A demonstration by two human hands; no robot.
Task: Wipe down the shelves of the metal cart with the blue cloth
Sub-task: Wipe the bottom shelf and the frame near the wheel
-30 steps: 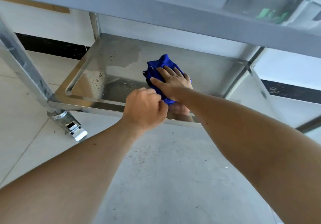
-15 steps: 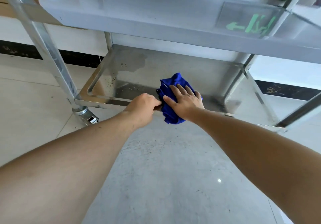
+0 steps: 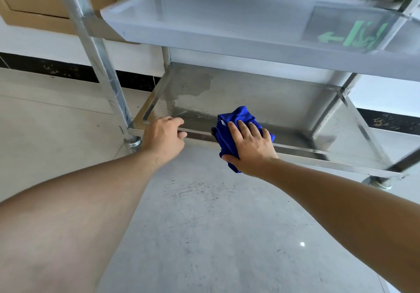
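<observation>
The metal cart's bottom shelf (image 3: 284,104) is a shallow steel tray with wet marks at its back left. A crumpled blue cloth (image 3: 236,122) hangs over the shelf's front rim. My right hand (image 3: 251,147) lies flat on the cloth with straight fingers and presses it against the rim. To the left, my left hand (image 3: 164,137) has its fingers curled over the front rim near the left corner. The middle shelf (image 3: 227,19) hangs above both hands.
The cart's front left post (image 3: 100,54) runs down to a caster (image 3: 133,143); another caster (image 3: 377,182) shows at the right. A white wall with a black skirting stands behind. Grey tiled floor spreads in front. A green exit sign reflects in the middle shelf.
My right hand has drawn the cloth from the middle of the bottom shelf to its front rim. My left hand has slid left along the rim. My view has pulled back and up.
</observation>
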